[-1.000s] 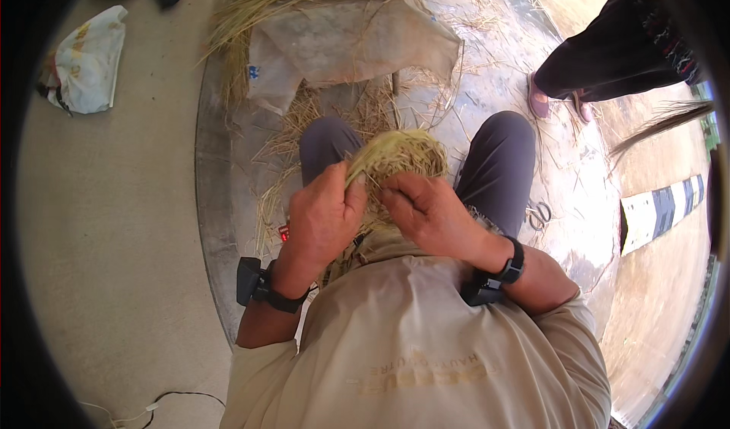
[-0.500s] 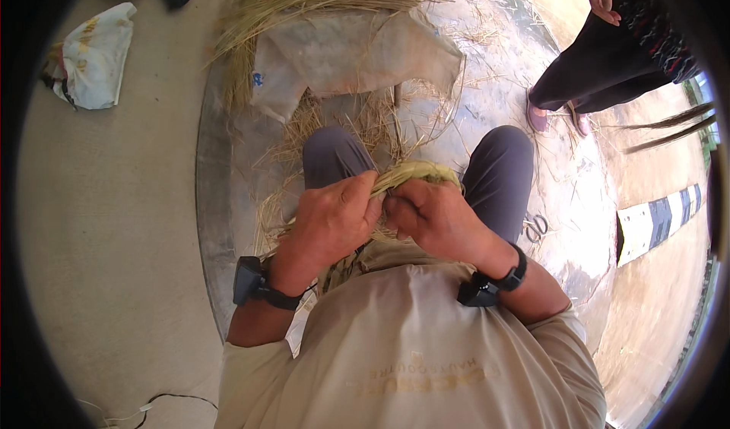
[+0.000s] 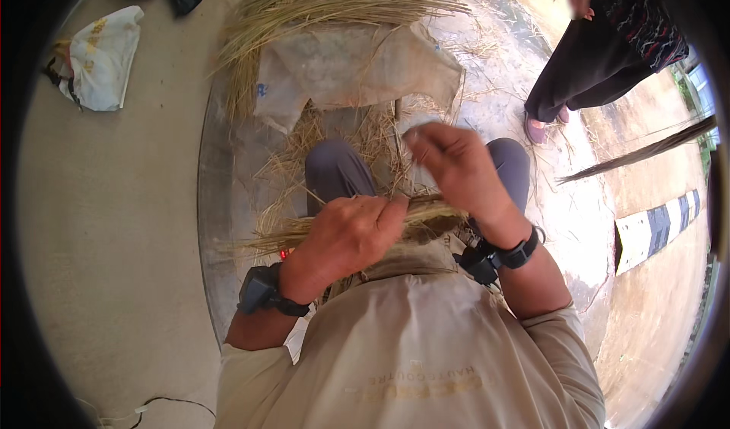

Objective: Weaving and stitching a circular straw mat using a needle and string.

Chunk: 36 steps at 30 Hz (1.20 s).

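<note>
On plastic sheet (image 3: 251, 193) outdoors: left hand (image 3: 346, 235) grips straw bundle (image 3: 426, 216); right hand (image 3: 452, 163) lifted, loosely curled.

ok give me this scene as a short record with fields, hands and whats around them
left hand: closed on a straw bundle held across the lap
right hand: raised above the bundle, fingers pinched, anything held too small to tell
loose straw: heaped ahead, beyond a pale sack
mat: shiny sheet under the person
bystander: stands at upper right

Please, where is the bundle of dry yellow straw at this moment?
In the head view, the bundle of dry yellow straw lies across the person's lap at picture centre, gripped by the left hand, with the raised right hand just above it.
</note>
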Tool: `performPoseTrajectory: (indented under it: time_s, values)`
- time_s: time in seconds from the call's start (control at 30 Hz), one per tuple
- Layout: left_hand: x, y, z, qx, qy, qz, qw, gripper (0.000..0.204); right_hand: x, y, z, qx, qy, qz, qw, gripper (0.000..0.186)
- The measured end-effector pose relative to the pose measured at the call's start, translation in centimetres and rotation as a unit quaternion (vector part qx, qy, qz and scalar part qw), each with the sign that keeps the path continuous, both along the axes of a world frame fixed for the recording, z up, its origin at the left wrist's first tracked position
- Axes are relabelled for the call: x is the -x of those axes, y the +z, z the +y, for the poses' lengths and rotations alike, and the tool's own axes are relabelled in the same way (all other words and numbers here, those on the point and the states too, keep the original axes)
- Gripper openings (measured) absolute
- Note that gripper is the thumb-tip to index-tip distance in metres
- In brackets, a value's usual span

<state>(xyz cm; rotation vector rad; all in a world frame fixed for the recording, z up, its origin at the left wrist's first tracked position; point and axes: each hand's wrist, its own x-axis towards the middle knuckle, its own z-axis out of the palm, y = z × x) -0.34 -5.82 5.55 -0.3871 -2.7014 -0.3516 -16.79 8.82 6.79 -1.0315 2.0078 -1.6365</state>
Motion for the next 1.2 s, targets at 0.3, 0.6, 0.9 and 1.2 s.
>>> performPoseTrajectory:
  time_s: [0.3, 0.6, 0.9, 1.2]
  values:
    - [0.0, -0.4, -1.2, -0.008, 0.035, -0.039, 0.999, 0.025, -1.1, 1.2, 1.6, 0.264, 0.012, -0.371, 0.890, 0.030]
    - [-4.4, 2.6, -8.8, -0.002, 0.168, -0.108, 0.980, 0.029, 7.5, 2.2, 16.0, 0.346, -0.263, -0.169, 0.885, 0.045]
    - [-0.6, 3.7, -4.3, -0.122, 0.037, -0.132, 0.983, 0.021, 2.5, -0.3, 9.4, 0.103, -0.010, 0.011, 0.995, 0.028]
    - [0.0, 1.6, -2.8, -0.190, 0.050, -0.159, 0.968, 0.040, 3.2, -7.9, 7.9, -0.092, 0.256, -0.225, 0.935, 0.042]
